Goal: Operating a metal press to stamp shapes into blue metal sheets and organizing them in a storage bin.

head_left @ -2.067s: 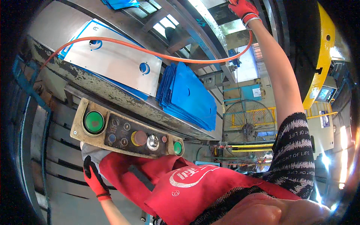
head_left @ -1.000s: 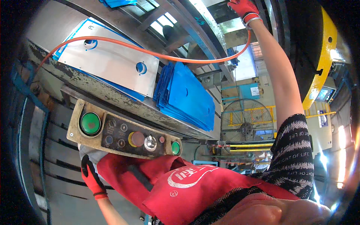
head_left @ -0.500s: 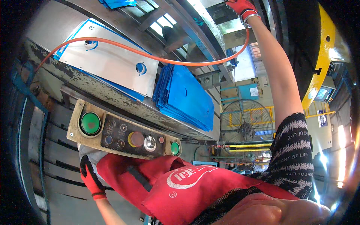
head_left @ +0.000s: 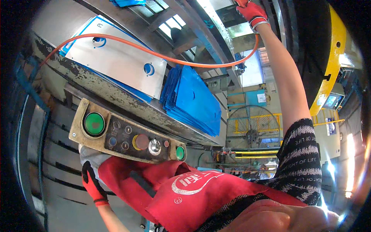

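My right hand (head_left: 251,12), in a red glove with a metal ring at the wrist, reaches far forward to the top edge of the view. Its fingers are closed, and an orange hose (head_left: 185,62) runs up behind the wrist to it; what sits at the hose's end is mostly cut off. Below the hand lie the metal bars and plates of a machine (head_left: 216,33). My left hand (head_left: 92,185), in a red and black glove, hangs low beside my grey-clad leg, fingers loosely apart and holding nothing.
A control box (head_left: 127,135) with green push buttons stands before my red apron. On the worn metal bed (head_left: 116,87) lie a silver sheet with holes (head_left: 116,62) and a stack of blue sheets (head_left: 195,100). A large fan (head_left: 253,127) and a yellow machine part (head_left: 334,54) are at right.
My right hand has shifted slightly down and to the right, and the hose with it. The bench and sheets sit slightly differently in view. The left hand stays low.
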`<action>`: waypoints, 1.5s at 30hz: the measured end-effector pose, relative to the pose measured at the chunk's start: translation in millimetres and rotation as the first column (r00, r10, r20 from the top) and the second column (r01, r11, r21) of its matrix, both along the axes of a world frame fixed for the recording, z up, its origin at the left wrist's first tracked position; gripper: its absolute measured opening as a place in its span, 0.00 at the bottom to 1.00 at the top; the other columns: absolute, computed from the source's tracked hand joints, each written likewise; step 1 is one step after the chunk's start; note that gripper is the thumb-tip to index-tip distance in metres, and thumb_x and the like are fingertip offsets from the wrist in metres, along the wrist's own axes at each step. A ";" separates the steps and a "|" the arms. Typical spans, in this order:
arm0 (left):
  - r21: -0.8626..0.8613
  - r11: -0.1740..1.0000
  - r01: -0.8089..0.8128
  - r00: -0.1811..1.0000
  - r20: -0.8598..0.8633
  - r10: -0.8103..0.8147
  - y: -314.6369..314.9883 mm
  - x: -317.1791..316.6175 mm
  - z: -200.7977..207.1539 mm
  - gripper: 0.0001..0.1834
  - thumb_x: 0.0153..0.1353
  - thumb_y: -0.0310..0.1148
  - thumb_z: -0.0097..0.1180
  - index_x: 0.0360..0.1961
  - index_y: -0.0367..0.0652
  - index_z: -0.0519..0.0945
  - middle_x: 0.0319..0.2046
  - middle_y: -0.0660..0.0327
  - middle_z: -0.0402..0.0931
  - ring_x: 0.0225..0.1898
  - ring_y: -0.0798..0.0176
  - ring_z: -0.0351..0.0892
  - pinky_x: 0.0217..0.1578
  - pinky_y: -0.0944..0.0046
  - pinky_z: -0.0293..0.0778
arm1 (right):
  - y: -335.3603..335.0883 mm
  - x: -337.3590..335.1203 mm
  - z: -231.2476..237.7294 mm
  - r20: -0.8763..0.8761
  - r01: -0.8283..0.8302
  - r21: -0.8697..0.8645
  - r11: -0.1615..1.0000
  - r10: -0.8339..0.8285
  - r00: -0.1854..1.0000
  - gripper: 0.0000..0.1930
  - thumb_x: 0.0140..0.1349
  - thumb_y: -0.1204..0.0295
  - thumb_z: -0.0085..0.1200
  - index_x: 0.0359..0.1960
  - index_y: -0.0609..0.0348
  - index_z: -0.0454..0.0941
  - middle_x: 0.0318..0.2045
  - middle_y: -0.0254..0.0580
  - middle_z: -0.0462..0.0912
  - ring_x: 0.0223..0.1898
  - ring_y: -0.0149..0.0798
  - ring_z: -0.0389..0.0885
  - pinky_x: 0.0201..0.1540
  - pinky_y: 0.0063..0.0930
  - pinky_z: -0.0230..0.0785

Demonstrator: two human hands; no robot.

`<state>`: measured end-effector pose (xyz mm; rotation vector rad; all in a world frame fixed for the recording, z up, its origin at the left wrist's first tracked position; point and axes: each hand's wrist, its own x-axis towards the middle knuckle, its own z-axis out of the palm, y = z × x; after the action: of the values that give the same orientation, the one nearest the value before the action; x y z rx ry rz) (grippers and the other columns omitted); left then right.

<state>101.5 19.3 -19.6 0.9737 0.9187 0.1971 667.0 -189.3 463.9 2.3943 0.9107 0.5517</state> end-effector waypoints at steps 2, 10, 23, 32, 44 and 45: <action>0.029 0.999 0.043 0.998 -0.053 -0.041 0.2 -1.1 5.0 0.19 0.60 0.33 0.47 0.51 0.36 0.70 0.48 0.59 0.70 0.48 0.65 0.68 0.50 0.66 0.62 | -0.3 -8.1 -10.8 -0.250 0.267 0.238 0.934 -0.207 0.946 0.15 0.54 0.64 0.49 0.45 0.46 0.71 0.24 0.39 0.80 0.24 0.37 0.78 0.28 0.30 0.68; -0.009 0.999 0.042 0.999 0.009 -0.042 1.2 6.3 2.6 0.19 0.60 0.33 0.46 0.51 0.35 0.69 0.49 0.58 0.70 0.49 0.64 0.68 0.51 0.67 0.62 | 13.8 -26.3 -20.4 0.163 0.027 0.017 1.000 -0.029 0.986 0.19 0.51 0.64 0.51 0.47 0.46 0.70 0.30 0.43 0.79 0.29 0.40 0.78 0.32 0.34 0.69; -0.037 0.998 0.051 0.998 0.034 -0.050 1.7 1.5 -15.7 0.20 0.61 0.34 0.45 0.52 0.35 0.69 0.48 0.58 0.70 0.49 0.64 0.68 0.50 0.66 0.62 | -34.1 48.3 18.4 -0.089 -0.206 -0.263 0.942 0.189 0.978 0.23 0.51 0.71 0.47 0.53 0.49 0.65 0.58 0.41 0.62 0.59 0.40 0.60 0.57 0.28 0.57; -0.032 0.998 0.051 0.996 0.069 -0.049 4.0 6.4 -20.1 0.20 0.61 0.35 0.44 0.51 0.33 0.69 0.49 0.55 0.69 0.52 0.63 0.66 0.54 0.64 0.57 | -18.4 -30.4 8.1 0.048 0.462 0.110 0.880 -0.469 0.882 0.29 0.46 0.47 0.54 0.43 0.56 0.73 0.33 0.48 0.79 0.36 0.49 0.78 0.40 0.37 0.66; 0.080 0.992 0.093 0.972 -0.224 -0.073 7.9 17.3 35.6 0.19 0.55 0.40 0.51 0.43 0.36 0.76 0.36 0.61 0.76 0.35 0.66 0.71 0.39 0.67 0.67 | 52.9 -262.3 -48.2 -0.222 -0.425 0.496 0.757 0.584 0.781 0.34 0.43 0.72 0.59 0.56 0.58 0.60 0.52 0.50 0.67 0.56 0.52 0.62 0.57 0.39 0.54; 0.114 0.992 -0.062 0.997 -0.029 0.066 -3.2 17.5 38.1 0.20 0.55 0.38 0.52 0.43 0.34 0.75 0.35 0.60 0.75 0.34 0.66 0.71 0.39 0.67 0.67 | 67.0 -271.9 -49.6 -0.232 -0.363 0.662 0.656 0.640 0.733 0.33 0.44 0.74 0.57 0.56 0.58 0.60 0.51 0.49 0.68 0.54 0.49 0.65 0.57 0.36 0.55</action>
<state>119.0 16.1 18.5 1.0553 0.9776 0.2909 395.0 -122.3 414.4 2.8588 1.9315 0.5376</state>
